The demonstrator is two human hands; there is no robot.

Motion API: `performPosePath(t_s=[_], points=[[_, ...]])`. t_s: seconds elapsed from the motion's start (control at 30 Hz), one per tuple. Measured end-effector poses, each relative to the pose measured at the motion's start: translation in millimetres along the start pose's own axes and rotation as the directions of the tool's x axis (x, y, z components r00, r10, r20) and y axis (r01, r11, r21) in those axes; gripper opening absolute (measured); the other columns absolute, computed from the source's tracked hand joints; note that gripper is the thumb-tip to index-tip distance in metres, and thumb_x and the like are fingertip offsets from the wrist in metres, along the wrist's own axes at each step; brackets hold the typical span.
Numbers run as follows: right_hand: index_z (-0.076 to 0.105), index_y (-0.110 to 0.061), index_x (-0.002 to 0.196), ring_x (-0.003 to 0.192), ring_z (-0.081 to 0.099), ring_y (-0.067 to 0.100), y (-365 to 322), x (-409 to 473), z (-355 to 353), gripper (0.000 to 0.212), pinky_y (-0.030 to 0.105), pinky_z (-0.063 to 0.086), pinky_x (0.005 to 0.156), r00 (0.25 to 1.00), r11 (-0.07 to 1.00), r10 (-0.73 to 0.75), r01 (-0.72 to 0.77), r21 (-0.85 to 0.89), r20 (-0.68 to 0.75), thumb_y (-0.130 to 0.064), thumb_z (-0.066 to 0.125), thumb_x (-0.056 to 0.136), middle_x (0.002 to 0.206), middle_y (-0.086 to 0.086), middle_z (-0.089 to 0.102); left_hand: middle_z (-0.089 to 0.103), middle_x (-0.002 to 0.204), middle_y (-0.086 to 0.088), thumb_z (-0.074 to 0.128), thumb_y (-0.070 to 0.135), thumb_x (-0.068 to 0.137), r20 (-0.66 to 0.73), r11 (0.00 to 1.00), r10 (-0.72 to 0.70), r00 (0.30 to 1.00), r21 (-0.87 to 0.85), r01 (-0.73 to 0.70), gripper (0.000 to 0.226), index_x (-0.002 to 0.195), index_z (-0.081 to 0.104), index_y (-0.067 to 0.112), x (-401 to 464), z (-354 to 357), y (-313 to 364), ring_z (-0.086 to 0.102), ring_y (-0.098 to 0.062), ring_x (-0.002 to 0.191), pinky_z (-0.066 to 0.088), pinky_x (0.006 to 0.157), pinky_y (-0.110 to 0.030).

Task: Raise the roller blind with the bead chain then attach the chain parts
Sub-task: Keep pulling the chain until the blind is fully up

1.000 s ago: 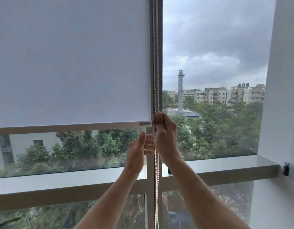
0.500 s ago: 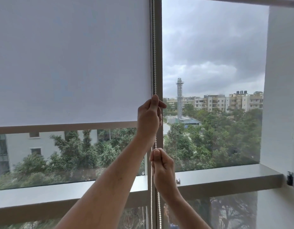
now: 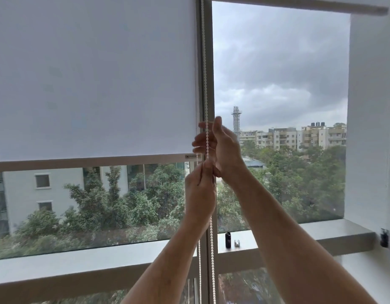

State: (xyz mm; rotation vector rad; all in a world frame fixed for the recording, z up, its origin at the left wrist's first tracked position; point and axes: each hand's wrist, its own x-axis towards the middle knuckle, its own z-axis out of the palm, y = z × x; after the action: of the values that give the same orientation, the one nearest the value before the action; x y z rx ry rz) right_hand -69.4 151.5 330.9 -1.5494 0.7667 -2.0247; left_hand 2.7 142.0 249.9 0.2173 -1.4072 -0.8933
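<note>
A white roller blind (image 3: pixel 93 80) covers the left window pane, its bottom bar (image 3: pixel 88 160) level with my hands. The white bead chain (image 3: pixel 204 84) hangs along the grey window post and runs down past the sill. My left hand (image 3: pixel 199 194) is the lower one and is closed on the chain between thumb and fingers. Just above it, my right hand (image 3: pixel 222 148) is spread open with the chain running in front of its fingers, thumb pointing up.
A grey sill (image 3: pixel 321 233) crosses under the window, with a small black cylinder (image 3: pixel 228 239) and a small metal clip (image 3: pixel 237 243) on it near the post. A black bracket (image 3: pixel 384 238) sits on the white wall (image 3: pixel 371 128) at right.
My left hand came down with the chain from the upper position. My right hand let go of the chain lower down and rose above the left, opening.
</note>
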Motion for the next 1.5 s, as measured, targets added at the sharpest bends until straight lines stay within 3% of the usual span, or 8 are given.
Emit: performPosePath(t_s=[0.27, 0.5, 0.63, 0.83, 1.03, 1.2, 1.37, 1.5], points=[[0.060, -0.015, 0.080, 0.038, 0.023, 0.010, -35, 29, 41, 0.038, 0.018, 0.019, 0.038, 0.997, 0.999, -0.044, 0.045, 0.009, -0.055, -0.024, 0.035, 0.107, 0.049, -0.006, 0.034, 0.033, 0.043, 0.008, 0.044, 0.033, 0.100, 0.010, 1.000, 0.008, 1.000, -0.020, -0.008, 0.042, 0.062, 0.061, 0.026, -11, -9, -6, 0.026, -0.005, 0.038, 0.018, 0.037, -0.022], [0.053, -0.023, 0.066, 0.040, 0.028, 0.010, -33, 10, 32, 0.041, 0.025, 0.022, 0.041, 0.928, 0.923, -0.352, 0.323, -0.209, -0.119, -0.015, 0.038, 0.104, 0.048, -0.006, 0.037, 0.055, 0.052, 0.000, 0.044, 0.036, 0.097, 0.260, 0.996, -0.043, 0.965, -0.068, 0.063, 0.042, 0.072, 0.073, 0.017, 1, -24, -11, 0.047, -0.018, 0.048, 0.040, 0.049, -0.028], [0.054, -0.022, 0.068, 0.042, 0.031, 0.011, -25, 4, 24, 0.042, 0.027, 0.026, 0.043, 0.922, 0.905, -0.364, 0.317, -0.285, -0.130, -0.009, 0.039, 0.104, 0.048, -0.010, 0.039, 0.077, 0.083, -0.006, 0.041, 0.057, 0.093, 0.186, 0.981, -0.194, 0.963, 0.043, 0.189, 0.051, 0.085, 0.076, 0.020, 30, -30, -3, 0.069, -0.021, 0.075, 0.052, 0.068, -0.035], [0.058, -0.027, 0.066, 0.051, 0.047, 0.003, -2, -12, 24, 0.041, 0.028, 0.040, 0.050, 0.921, 0.877, -0.360, 0.279, -0.391, -0.150, -0.018, 0.042, 0.103, 0.053, -0.017, 0.055, 0.075, 0.079, 0.004, 0.038, 0.045, 0.102, 0.134, 0.998, -0.064, 0.989, 0.015, 0.063, 0.044, 0.097, 0.071, 0.017, 82, -20, 50, 0.072, -0.008, 0.078, 0.055, 0.061, -0.021], [0.052, -0.017, 0.068, 0.049, 0.032, 0.004, 34, -42, 20, 0.038, 0.022, 0.026, 0.047, 0.933, 0.876, -0.345, 0.280, -0.393, -0.105, -0.018, 0.041, 0.104, 0.051, -0.016, 0.043, 0.062, 0.073, 0.000, 0.038, 0.037, 0.104, 0.160, 0.996, -0.074, 0.984, -0.030, 0.080, 0.037, 0.104, 0.065, 0.012, 110, 10, 101, 0.062, -0.014, 0.066, 0.049, 0.058, -0.027], [0.052, -0.022, 0.069, 0.045, 0.030, 0.006, 60, -66, 3, 0.038, 0.021, 0.025, 0.041, 0.965, 0.931, -0.253, 0.224, -0.288, -0.069, -0.024, 0.040, 0.104, 0.049, -0.014, 0.040, 0.032, 0.040, 0.006, 0.035, 0.037, 0.106, 0.048, 0.987, -0.140, 0.989, -0.074, 0.144, 0.050, 0.065, 0.052, 0.013, 104, 33, 98, 0.023, -0.009, 0.032, 0.019, 0.038, -0.021], [0.065, -0.027, 0.073, 0.041, 0.029, 0.010, 63, -60, -17, 0.037, 0.022, 0.027, 0.039, 0.998, 0.994, -0.062, 0.063, -0.089, 0.019, -0.046, 0.044, 0.097, 0.050, -0.006, 0.038, 0.033, 0.046, 0.000, 0.038, 0.037, 0.105, -0.011, 1.000, -0.014, 1.000, -0.020, 0.014, 0.052, 0.057, 0.046, 0.018, 90, 40, 83, 0.026, -0.010, 0.034, 0.021, 0.041, -0.024], [0.068, -0.029, 0.106, 0.065, 0.062, 0.017, 39, -35, -26, 0.052, 0.030, 0.051, 0.061, 0.984, 0.985, -0.139, 0.126, -0.115, -0.114, -0.061, 0.029, 0.094, 0.071, 0.003, 0.065, 0.033, 0.046, -0.001, 0.039, 0.038, 0.105, -0.014, 0.997, 0.005, 1.000, -0.072, -0.006, 0.055, 0.052, 0.044, 0.022, 88, 40, 84, 0.026, -0.011, 0.033, 0.021, 0.039, -0.023]])
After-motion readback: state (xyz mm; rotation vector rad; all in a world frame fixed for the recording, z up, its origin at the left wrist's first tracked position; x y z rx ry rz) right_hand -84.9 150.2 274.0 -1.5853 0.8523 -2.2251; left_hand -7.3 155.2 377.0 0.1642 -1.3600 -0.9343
